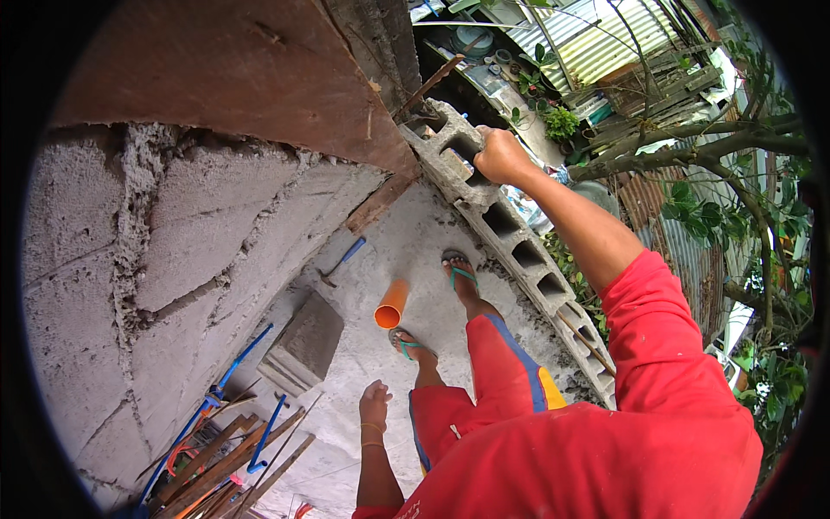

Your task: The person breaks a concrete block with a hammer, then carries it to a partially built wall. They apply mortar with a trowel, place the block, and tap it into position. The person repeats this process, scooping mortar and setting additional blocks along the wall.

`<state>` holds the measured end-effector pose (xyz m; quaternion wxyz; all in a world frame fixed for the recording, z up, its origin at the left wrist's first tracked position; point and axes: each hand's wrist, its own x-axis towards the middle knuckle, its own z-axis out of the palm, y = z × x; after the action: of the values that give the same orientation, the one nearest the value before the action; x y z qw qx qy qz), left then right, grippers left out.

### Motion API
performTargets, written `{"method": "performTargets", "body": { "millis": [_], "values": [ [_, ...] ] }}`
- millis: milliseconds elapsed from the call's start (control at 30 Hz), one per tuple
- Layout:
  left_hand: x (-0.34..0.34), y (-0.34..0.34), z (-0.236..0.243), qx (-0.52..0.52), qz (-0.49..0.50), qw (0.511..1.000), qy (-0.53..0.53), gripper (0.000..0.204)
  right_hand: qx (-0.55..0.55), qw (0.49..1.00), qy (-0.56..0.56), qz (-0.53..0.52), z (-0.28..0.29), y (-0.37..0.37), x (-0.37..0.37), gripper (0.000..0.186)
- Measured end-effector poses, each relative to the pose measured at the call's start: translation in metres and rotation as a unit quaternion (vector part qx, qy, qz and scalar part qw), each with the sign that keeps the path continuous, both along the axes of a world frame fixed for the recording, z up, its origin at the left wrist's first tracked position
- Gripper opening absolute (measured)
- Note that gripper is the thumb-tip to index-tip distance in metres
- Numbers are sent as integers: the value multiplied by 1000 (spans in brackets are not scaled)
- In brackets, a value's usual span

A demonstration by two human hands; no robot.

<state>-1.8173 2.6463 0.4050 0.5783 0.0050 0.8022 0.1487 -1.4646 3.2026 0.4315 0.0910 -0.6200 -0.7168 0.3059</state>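
Note:
My right hand (501,157) is closed over the upper edge of a grey concrete hollow block (456,138), at the far end of a low wall of such blocks. The wall's open cells (526,253) face up, running from there toward my right side. My left hand (373,406) hangs low beside my leg, its fingers loosely curled and apart, with nothing seen in it. Between my left hand and the wall, an orange pipe (393,303) stands on the concrete floor, near my sandalled feet. A hammer with a blue handle (350,251) lies farther off.
A rough plastered wall (199,216) rises on the left, below a brown wooden board (242,78). Against it sit a solid-looking grey block (304,342), wood strips (207,458) and blue pipes (268,432). Beyond the block wall are branches (735,143) and corrugated sheets (605,35).

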Motion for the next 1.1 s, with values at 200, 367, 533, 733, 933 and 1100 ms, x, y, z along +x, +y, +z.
{"method": "performTargets", "body": {
  "millis": [200, 367, 533, 733, 933, 1100],
  "values": [
    [-8, -8, 5, 20, 2, 999, 36, 50, -1, 1000, -22, -9, 25, 3, 25, 48],
    [-15, -7, 10, 54, -24, 997, 58, 49, 30, 996, -47, -65, 52, -19, 59, 50],
    [6, 43, 30, 185, -125, 971, 85, 46, 19, 989, -77, -123, 101, -76, 69, 46],
    [69, 156, 104, 383, -202, 899, -65, 70, 2, 985, -85, -149, 159, -193, 27, 49],
    [108, 174, 146, 490, -232, 834, 97, 90, -92, 984, -62, -137, 167, -309, -91, 54],
    [32, 99, 135, 378, -6, 926, 26, 64, -83, 996, -37, -25, 144, -392, -202, 57]
  ]
}}
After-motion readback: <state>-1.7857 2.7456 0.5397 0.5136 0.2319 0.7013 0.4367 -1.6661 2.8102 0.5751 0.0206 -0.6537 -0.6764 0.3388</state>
